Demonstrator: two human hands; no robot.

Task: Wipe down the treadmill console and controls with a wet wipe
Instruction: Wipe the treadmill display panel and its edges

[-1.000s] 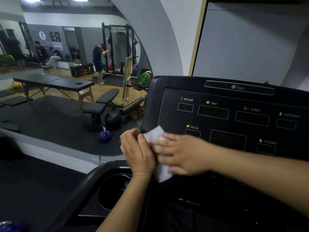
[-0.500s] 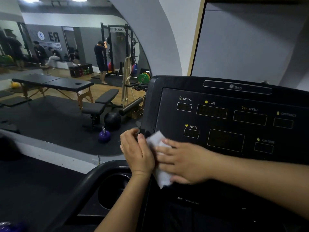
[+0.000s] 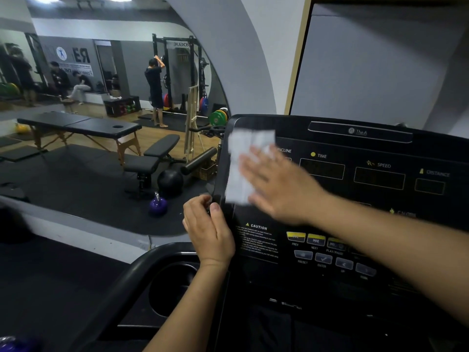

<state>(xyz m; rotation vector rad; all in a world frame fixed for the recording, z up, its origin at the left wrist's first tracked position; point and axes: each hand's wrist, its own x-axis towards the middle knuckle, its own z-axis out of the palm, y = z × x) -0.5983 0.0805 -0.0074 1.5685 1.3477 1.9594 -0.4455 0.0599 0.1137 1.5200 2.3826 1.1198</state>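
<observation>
- Head view: the right hand (image 3: 279,184) is spread flat with straight fingers, pressing the wet wipe (image 3: 241,168) onto the upper-left corner of the console (image 3: 431,153), mid-frame. It's a bit blurry.
- The left hand (image 3: 208,229) curls round the console edge just below the wipe, bracing it.
- My take: keep the palm flat, overlap strokes rightward across the displays, then go light on the buttons (image 3: 316,240).
- Cup holder (image 3: 172,288), bottom centre-left: too dark to tell what's inside.

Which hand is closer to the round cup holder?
Left. The left hand grips the left edge of the console, just above the cup holder. The right hand is higher up, pressing the wipe flat on the console.
</observation>
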